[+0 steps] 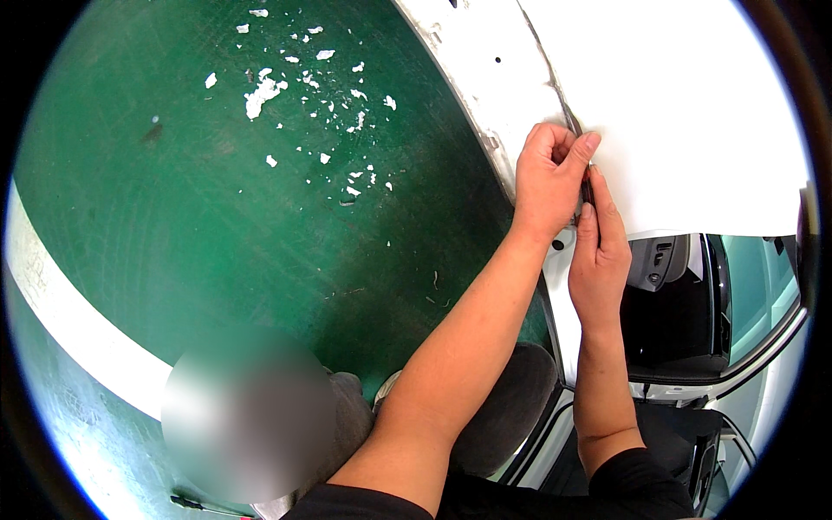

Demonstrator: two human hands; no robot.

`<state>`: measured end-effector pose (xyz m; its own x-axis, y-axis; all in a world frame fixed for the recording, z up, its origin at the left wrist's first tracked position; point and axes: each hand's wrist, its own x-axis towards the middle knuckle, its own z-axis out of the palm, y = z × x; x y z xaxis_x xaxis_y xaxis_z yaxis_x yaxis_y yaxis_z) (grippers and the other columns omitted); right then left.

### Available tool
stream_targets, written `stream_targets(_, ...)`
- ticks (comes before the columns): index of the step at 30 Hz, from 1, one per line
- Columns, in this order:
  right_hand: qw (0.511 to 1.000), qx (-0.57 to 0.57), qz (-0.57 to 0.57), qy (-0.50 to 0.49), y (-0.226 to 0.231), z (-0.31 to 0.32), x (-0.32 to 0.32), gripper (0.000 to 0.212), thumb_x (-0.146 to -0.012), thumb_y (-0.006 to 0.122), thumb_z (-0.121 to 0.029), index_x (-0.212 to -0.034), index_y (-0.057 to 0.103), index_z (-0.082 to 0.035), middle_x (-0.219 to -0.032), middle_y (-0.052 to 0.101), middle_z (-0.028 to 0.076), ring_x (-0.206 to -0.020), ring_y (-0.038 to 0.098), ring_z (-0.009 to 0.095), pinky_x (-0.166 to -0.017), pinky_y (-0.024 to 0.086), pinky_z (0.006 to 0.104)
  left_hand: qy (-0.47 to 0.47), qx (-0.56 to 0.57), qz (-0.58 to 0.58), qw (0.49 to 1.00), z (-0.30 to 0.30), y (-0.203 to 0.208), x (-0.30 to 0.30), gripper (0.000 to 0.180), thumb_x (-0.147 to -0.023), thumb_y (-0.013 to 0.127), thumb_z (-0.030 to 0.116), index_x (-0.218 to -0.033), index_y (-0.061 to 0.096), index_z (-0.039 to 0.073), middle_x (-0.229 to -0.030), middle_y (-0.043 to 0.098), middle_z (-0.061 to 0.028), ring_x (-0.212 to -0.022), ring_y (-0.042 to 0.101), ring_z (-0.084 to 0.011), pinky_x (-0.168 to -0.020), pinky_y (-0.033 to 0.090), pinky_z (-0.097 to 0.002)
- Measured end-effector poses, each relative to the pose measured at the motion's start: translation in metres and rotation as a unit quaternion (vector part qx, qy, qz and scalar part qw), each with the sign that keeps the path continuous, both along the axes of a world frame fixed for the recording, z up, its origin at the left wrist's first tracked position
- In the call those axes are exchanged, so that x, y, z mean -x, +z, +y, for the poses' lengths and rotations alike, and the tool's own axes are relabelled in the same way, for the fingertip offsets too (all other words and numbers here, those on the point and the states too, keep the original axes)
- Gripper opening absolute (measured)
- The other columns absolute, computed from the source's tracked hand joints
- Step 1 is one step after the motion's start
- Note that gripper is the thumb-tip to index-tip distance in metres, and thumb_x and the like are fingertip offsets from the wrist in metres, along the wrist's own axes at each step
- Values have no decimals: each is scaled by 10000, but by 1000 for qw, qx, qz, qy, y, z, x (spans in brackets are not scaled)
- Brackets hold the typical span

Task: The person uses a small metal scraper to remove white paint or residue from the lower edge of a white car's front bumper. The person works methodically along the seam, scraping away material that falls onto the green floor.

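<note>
My left hand (548, 176) is curled against the edge of a white car body panel (693, 113), thumb and fingers pinching at the seam where a worn wheel-arch lip (485, 78) meets the panel. My right hand (598, 256) sits just below it, fingers straight and pressed up along the same seam. A thin dark strip (588, 189) shows between the two hands; I cannot tell which hand grips it.
Green painted floor (217, 225) with a white line (78, 329) spreads to the left, littered with white paint flakes (260, 94). An open car door and dark interior (676, 312) lie at the lower right. A dark tool (204, 503) lies on the floor at the bottom.
</note>
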<state>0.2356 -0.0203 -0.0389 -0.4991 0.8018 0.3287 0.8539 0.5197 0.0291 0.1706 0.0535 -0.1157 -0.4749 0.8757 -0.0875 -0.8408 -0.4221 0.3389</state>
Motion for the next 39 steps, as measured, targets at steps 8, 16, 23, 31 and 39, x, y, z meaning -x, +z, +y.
stream_targets(8,1000,8,8,0,0,-1,-2,426,-1124,538,-94,-1546,593,-66,-1214,721,167,-1037,710,240,-921,558,360,-4,1,0,1000,-2,0,-1,338,-1011,815,295,-879,601,68,-767,545,56,-711,450,-44,-620,428,-224)
stream_targets(16,1000,-3,4,13,-1,0,-7,424,-1125,533,-95,-1544,596,-70,-1212,720,164,-1018,708,237,-911,558,356,-1,-2,2,1000,-2,-1,-4,332,-1013,814,278,-878,593,69,-767,541,60,-709,443,-41,-616,420,-224)
stream_targets(23,1000,5,-4,-7,-1,-4,-7,427,-1124,535,-100,-1546,594,-76,-1166,714,164,-977,701,236,-881,559,362,-5,-15,-19,1000,-5,0,-5,332,-1015,813,273,-886,586,66,-779,531,60,-720,435,-44,-620,419,-226)
stream_targets(31,1000,-5,2,6,-3,-3,-12,429,-1119,544,-100,-1544,595,-72,-1147,712,168,-950,697,246,-859,560,372,3,-5,3,1000,-4,-2,-11,324,-1016,811,270,-897,589,65,-790,533,60,-725,436,-45,-622,421,-228)
stream_targets(39,1000,4,10,-12,-3,-7,-14,425,-1119,550,-101,-1539,598,-67,-1137,715,170,-940,699,241,-852,562,375,4,-3,7,1000,-5,-2,-15,318,-1017,809,262,-899,585,69,-789,529,59,-725,440,-47,-623,424,-225)
